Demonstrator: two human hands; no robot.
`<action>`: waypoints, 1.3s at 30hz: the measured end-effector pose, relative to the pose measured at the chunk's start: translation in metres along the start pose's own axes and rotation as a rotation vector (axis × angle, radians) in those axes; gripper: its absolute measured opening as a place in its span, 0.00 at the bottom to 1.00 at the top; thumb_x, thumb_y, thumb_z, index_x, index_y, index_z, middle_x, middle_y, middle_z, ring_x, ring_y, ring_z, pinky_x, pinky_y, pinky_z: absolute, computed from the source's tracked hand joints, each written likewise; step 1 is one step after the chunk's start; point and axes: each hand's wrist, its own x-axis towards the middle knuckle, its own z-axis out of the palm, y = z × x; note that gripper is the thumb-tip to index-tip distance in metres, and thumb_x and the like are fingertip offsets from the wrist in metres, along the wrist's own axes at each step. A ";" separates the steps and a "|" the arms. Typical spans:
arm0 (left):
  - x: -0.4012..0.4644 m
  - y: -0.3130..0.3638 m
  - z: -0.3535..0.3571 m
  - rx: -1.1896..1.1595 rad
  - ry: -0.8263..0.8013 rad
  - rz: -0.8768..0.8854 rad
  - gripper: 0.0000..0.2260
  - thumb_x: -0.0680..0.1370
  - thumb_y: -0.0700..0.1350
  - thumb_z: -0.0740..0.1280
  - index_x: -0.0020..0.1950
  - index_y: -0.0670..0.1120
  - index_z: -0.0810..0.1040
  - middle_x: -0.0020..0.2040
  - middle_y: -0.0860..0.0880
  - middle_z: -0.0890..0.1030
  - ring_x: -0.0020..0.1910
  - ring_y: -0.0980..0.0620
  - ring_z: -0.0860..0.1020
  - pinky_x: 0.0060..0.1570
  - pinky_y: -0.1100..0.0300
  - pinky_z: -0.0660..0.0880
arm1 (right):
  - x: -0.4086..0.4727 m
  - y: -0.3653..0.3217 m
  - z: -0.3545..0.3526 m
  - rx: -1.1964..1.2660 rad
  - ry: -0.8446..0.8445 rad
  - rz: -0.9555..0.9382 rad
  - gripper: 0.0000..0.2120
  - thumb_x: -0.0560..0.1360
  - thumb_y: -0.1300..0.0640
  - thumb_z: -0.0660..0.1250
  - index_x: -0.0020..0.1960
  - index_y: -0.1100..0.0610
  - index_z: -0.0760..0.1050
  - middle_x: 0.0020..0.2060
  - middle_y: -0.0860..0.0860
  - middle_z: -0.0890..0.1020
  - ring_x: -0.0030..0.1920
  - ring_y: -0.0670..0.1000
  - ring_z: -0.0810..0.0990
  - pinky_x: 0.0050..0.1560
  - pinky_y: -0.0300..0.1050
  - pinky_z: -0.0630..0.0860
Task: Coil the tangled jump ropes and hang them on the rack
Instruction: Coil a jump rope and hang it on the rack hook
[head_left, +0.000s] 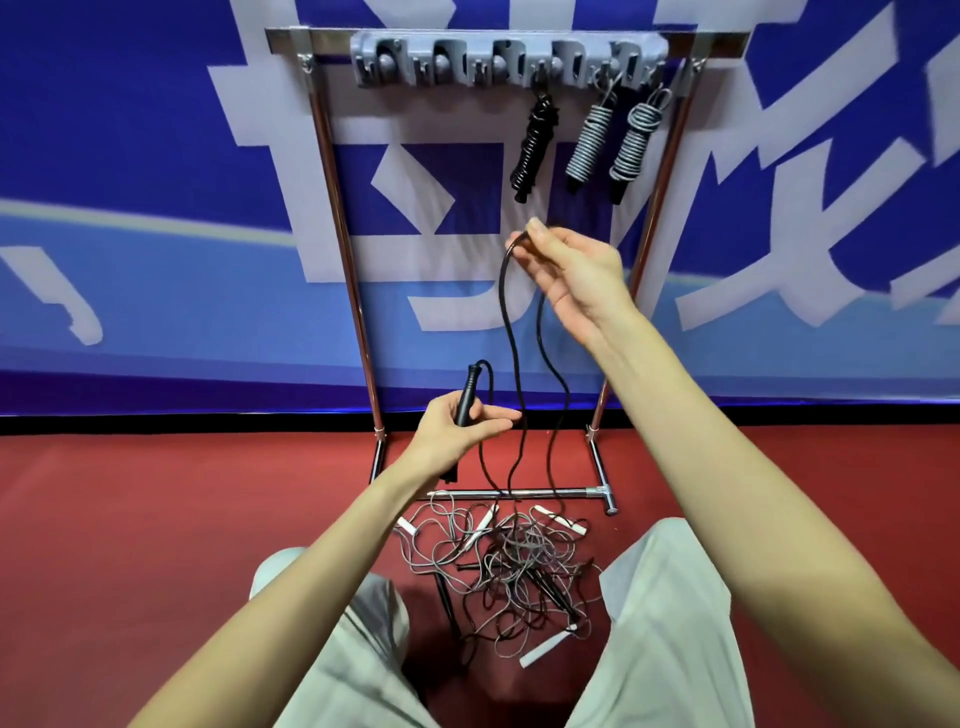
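My left hand (462, 423) grips the black handle (468, 388) of a black jump rope (511, 338). My right hand (569, 270) is raised higher and pinches a bend of that same rope, whose two strands hang down to a tangled pile of ropes (511, 566) on the floor between my knees. The pile mixes black and grey cords with white handles. On the metal rack (332, 208), a grey hook strip (506, 60) carries three coiled ropes: one black coil (532, 148) and two grey coils (589, 143) (634, 140).
The rack stands against a blue and white banner wall (156, 208) on a red floor (182, 519). Its base bar (519, 492) lies just behind the pile. My knees in light trousers (665, 597) frame the pile. Several hooks at the strip's left are bare.
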 end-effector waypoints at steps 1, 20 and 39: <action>0.000 0.004 0.002 -0.002 -0.005 0.013 0.21 0.73 0.30 0.72 0.36 0.46 0.61 0.49 0.41 0.85 0.51 0.53 0.83 0.49 0.67 0.75 | 0.002 -0.005 -0.001 0.029 0.011 -0.002 0.05 0.77 0.68 0.66 0.42 0.68 0.77 0.35 0.56 0.83 0.37 0.49 0.84 0.42 0.37 0.80; -0.007 0.021 0.020 -0.063 -0.108 -0.019 0.18 0.75 0.29 0.69 0.37 0.45 0.63 0.46 0.37 0.84 0.48 0.44 0.84 0.49 0.56 0.81 | 0.014 -0.018 0.002 0.212 -0.025 0.028 0.05 0.76 0.71 0.64 0.42 0.69 0.76 0.34 0.58 0.82 0.37 0.51 0.84 0.46 0.42 0.82; 0.008 0.083 -0.004 -0.280 0.071 0.009 0.19 0.76 0.28 0.65 0.37 0.47 0.60 0.50 0.34 0.83 0.51 0.40 0.83 0.52 0.49 0.81 | -0.053 0.096 -0.102 -0.835 -0.609 0.555 0.17 0.73 0.75 0.63 0.54 0.58 0.80 0.52 0.55 0.82 0.49 0.46 0.80 0.51 0.38 0.77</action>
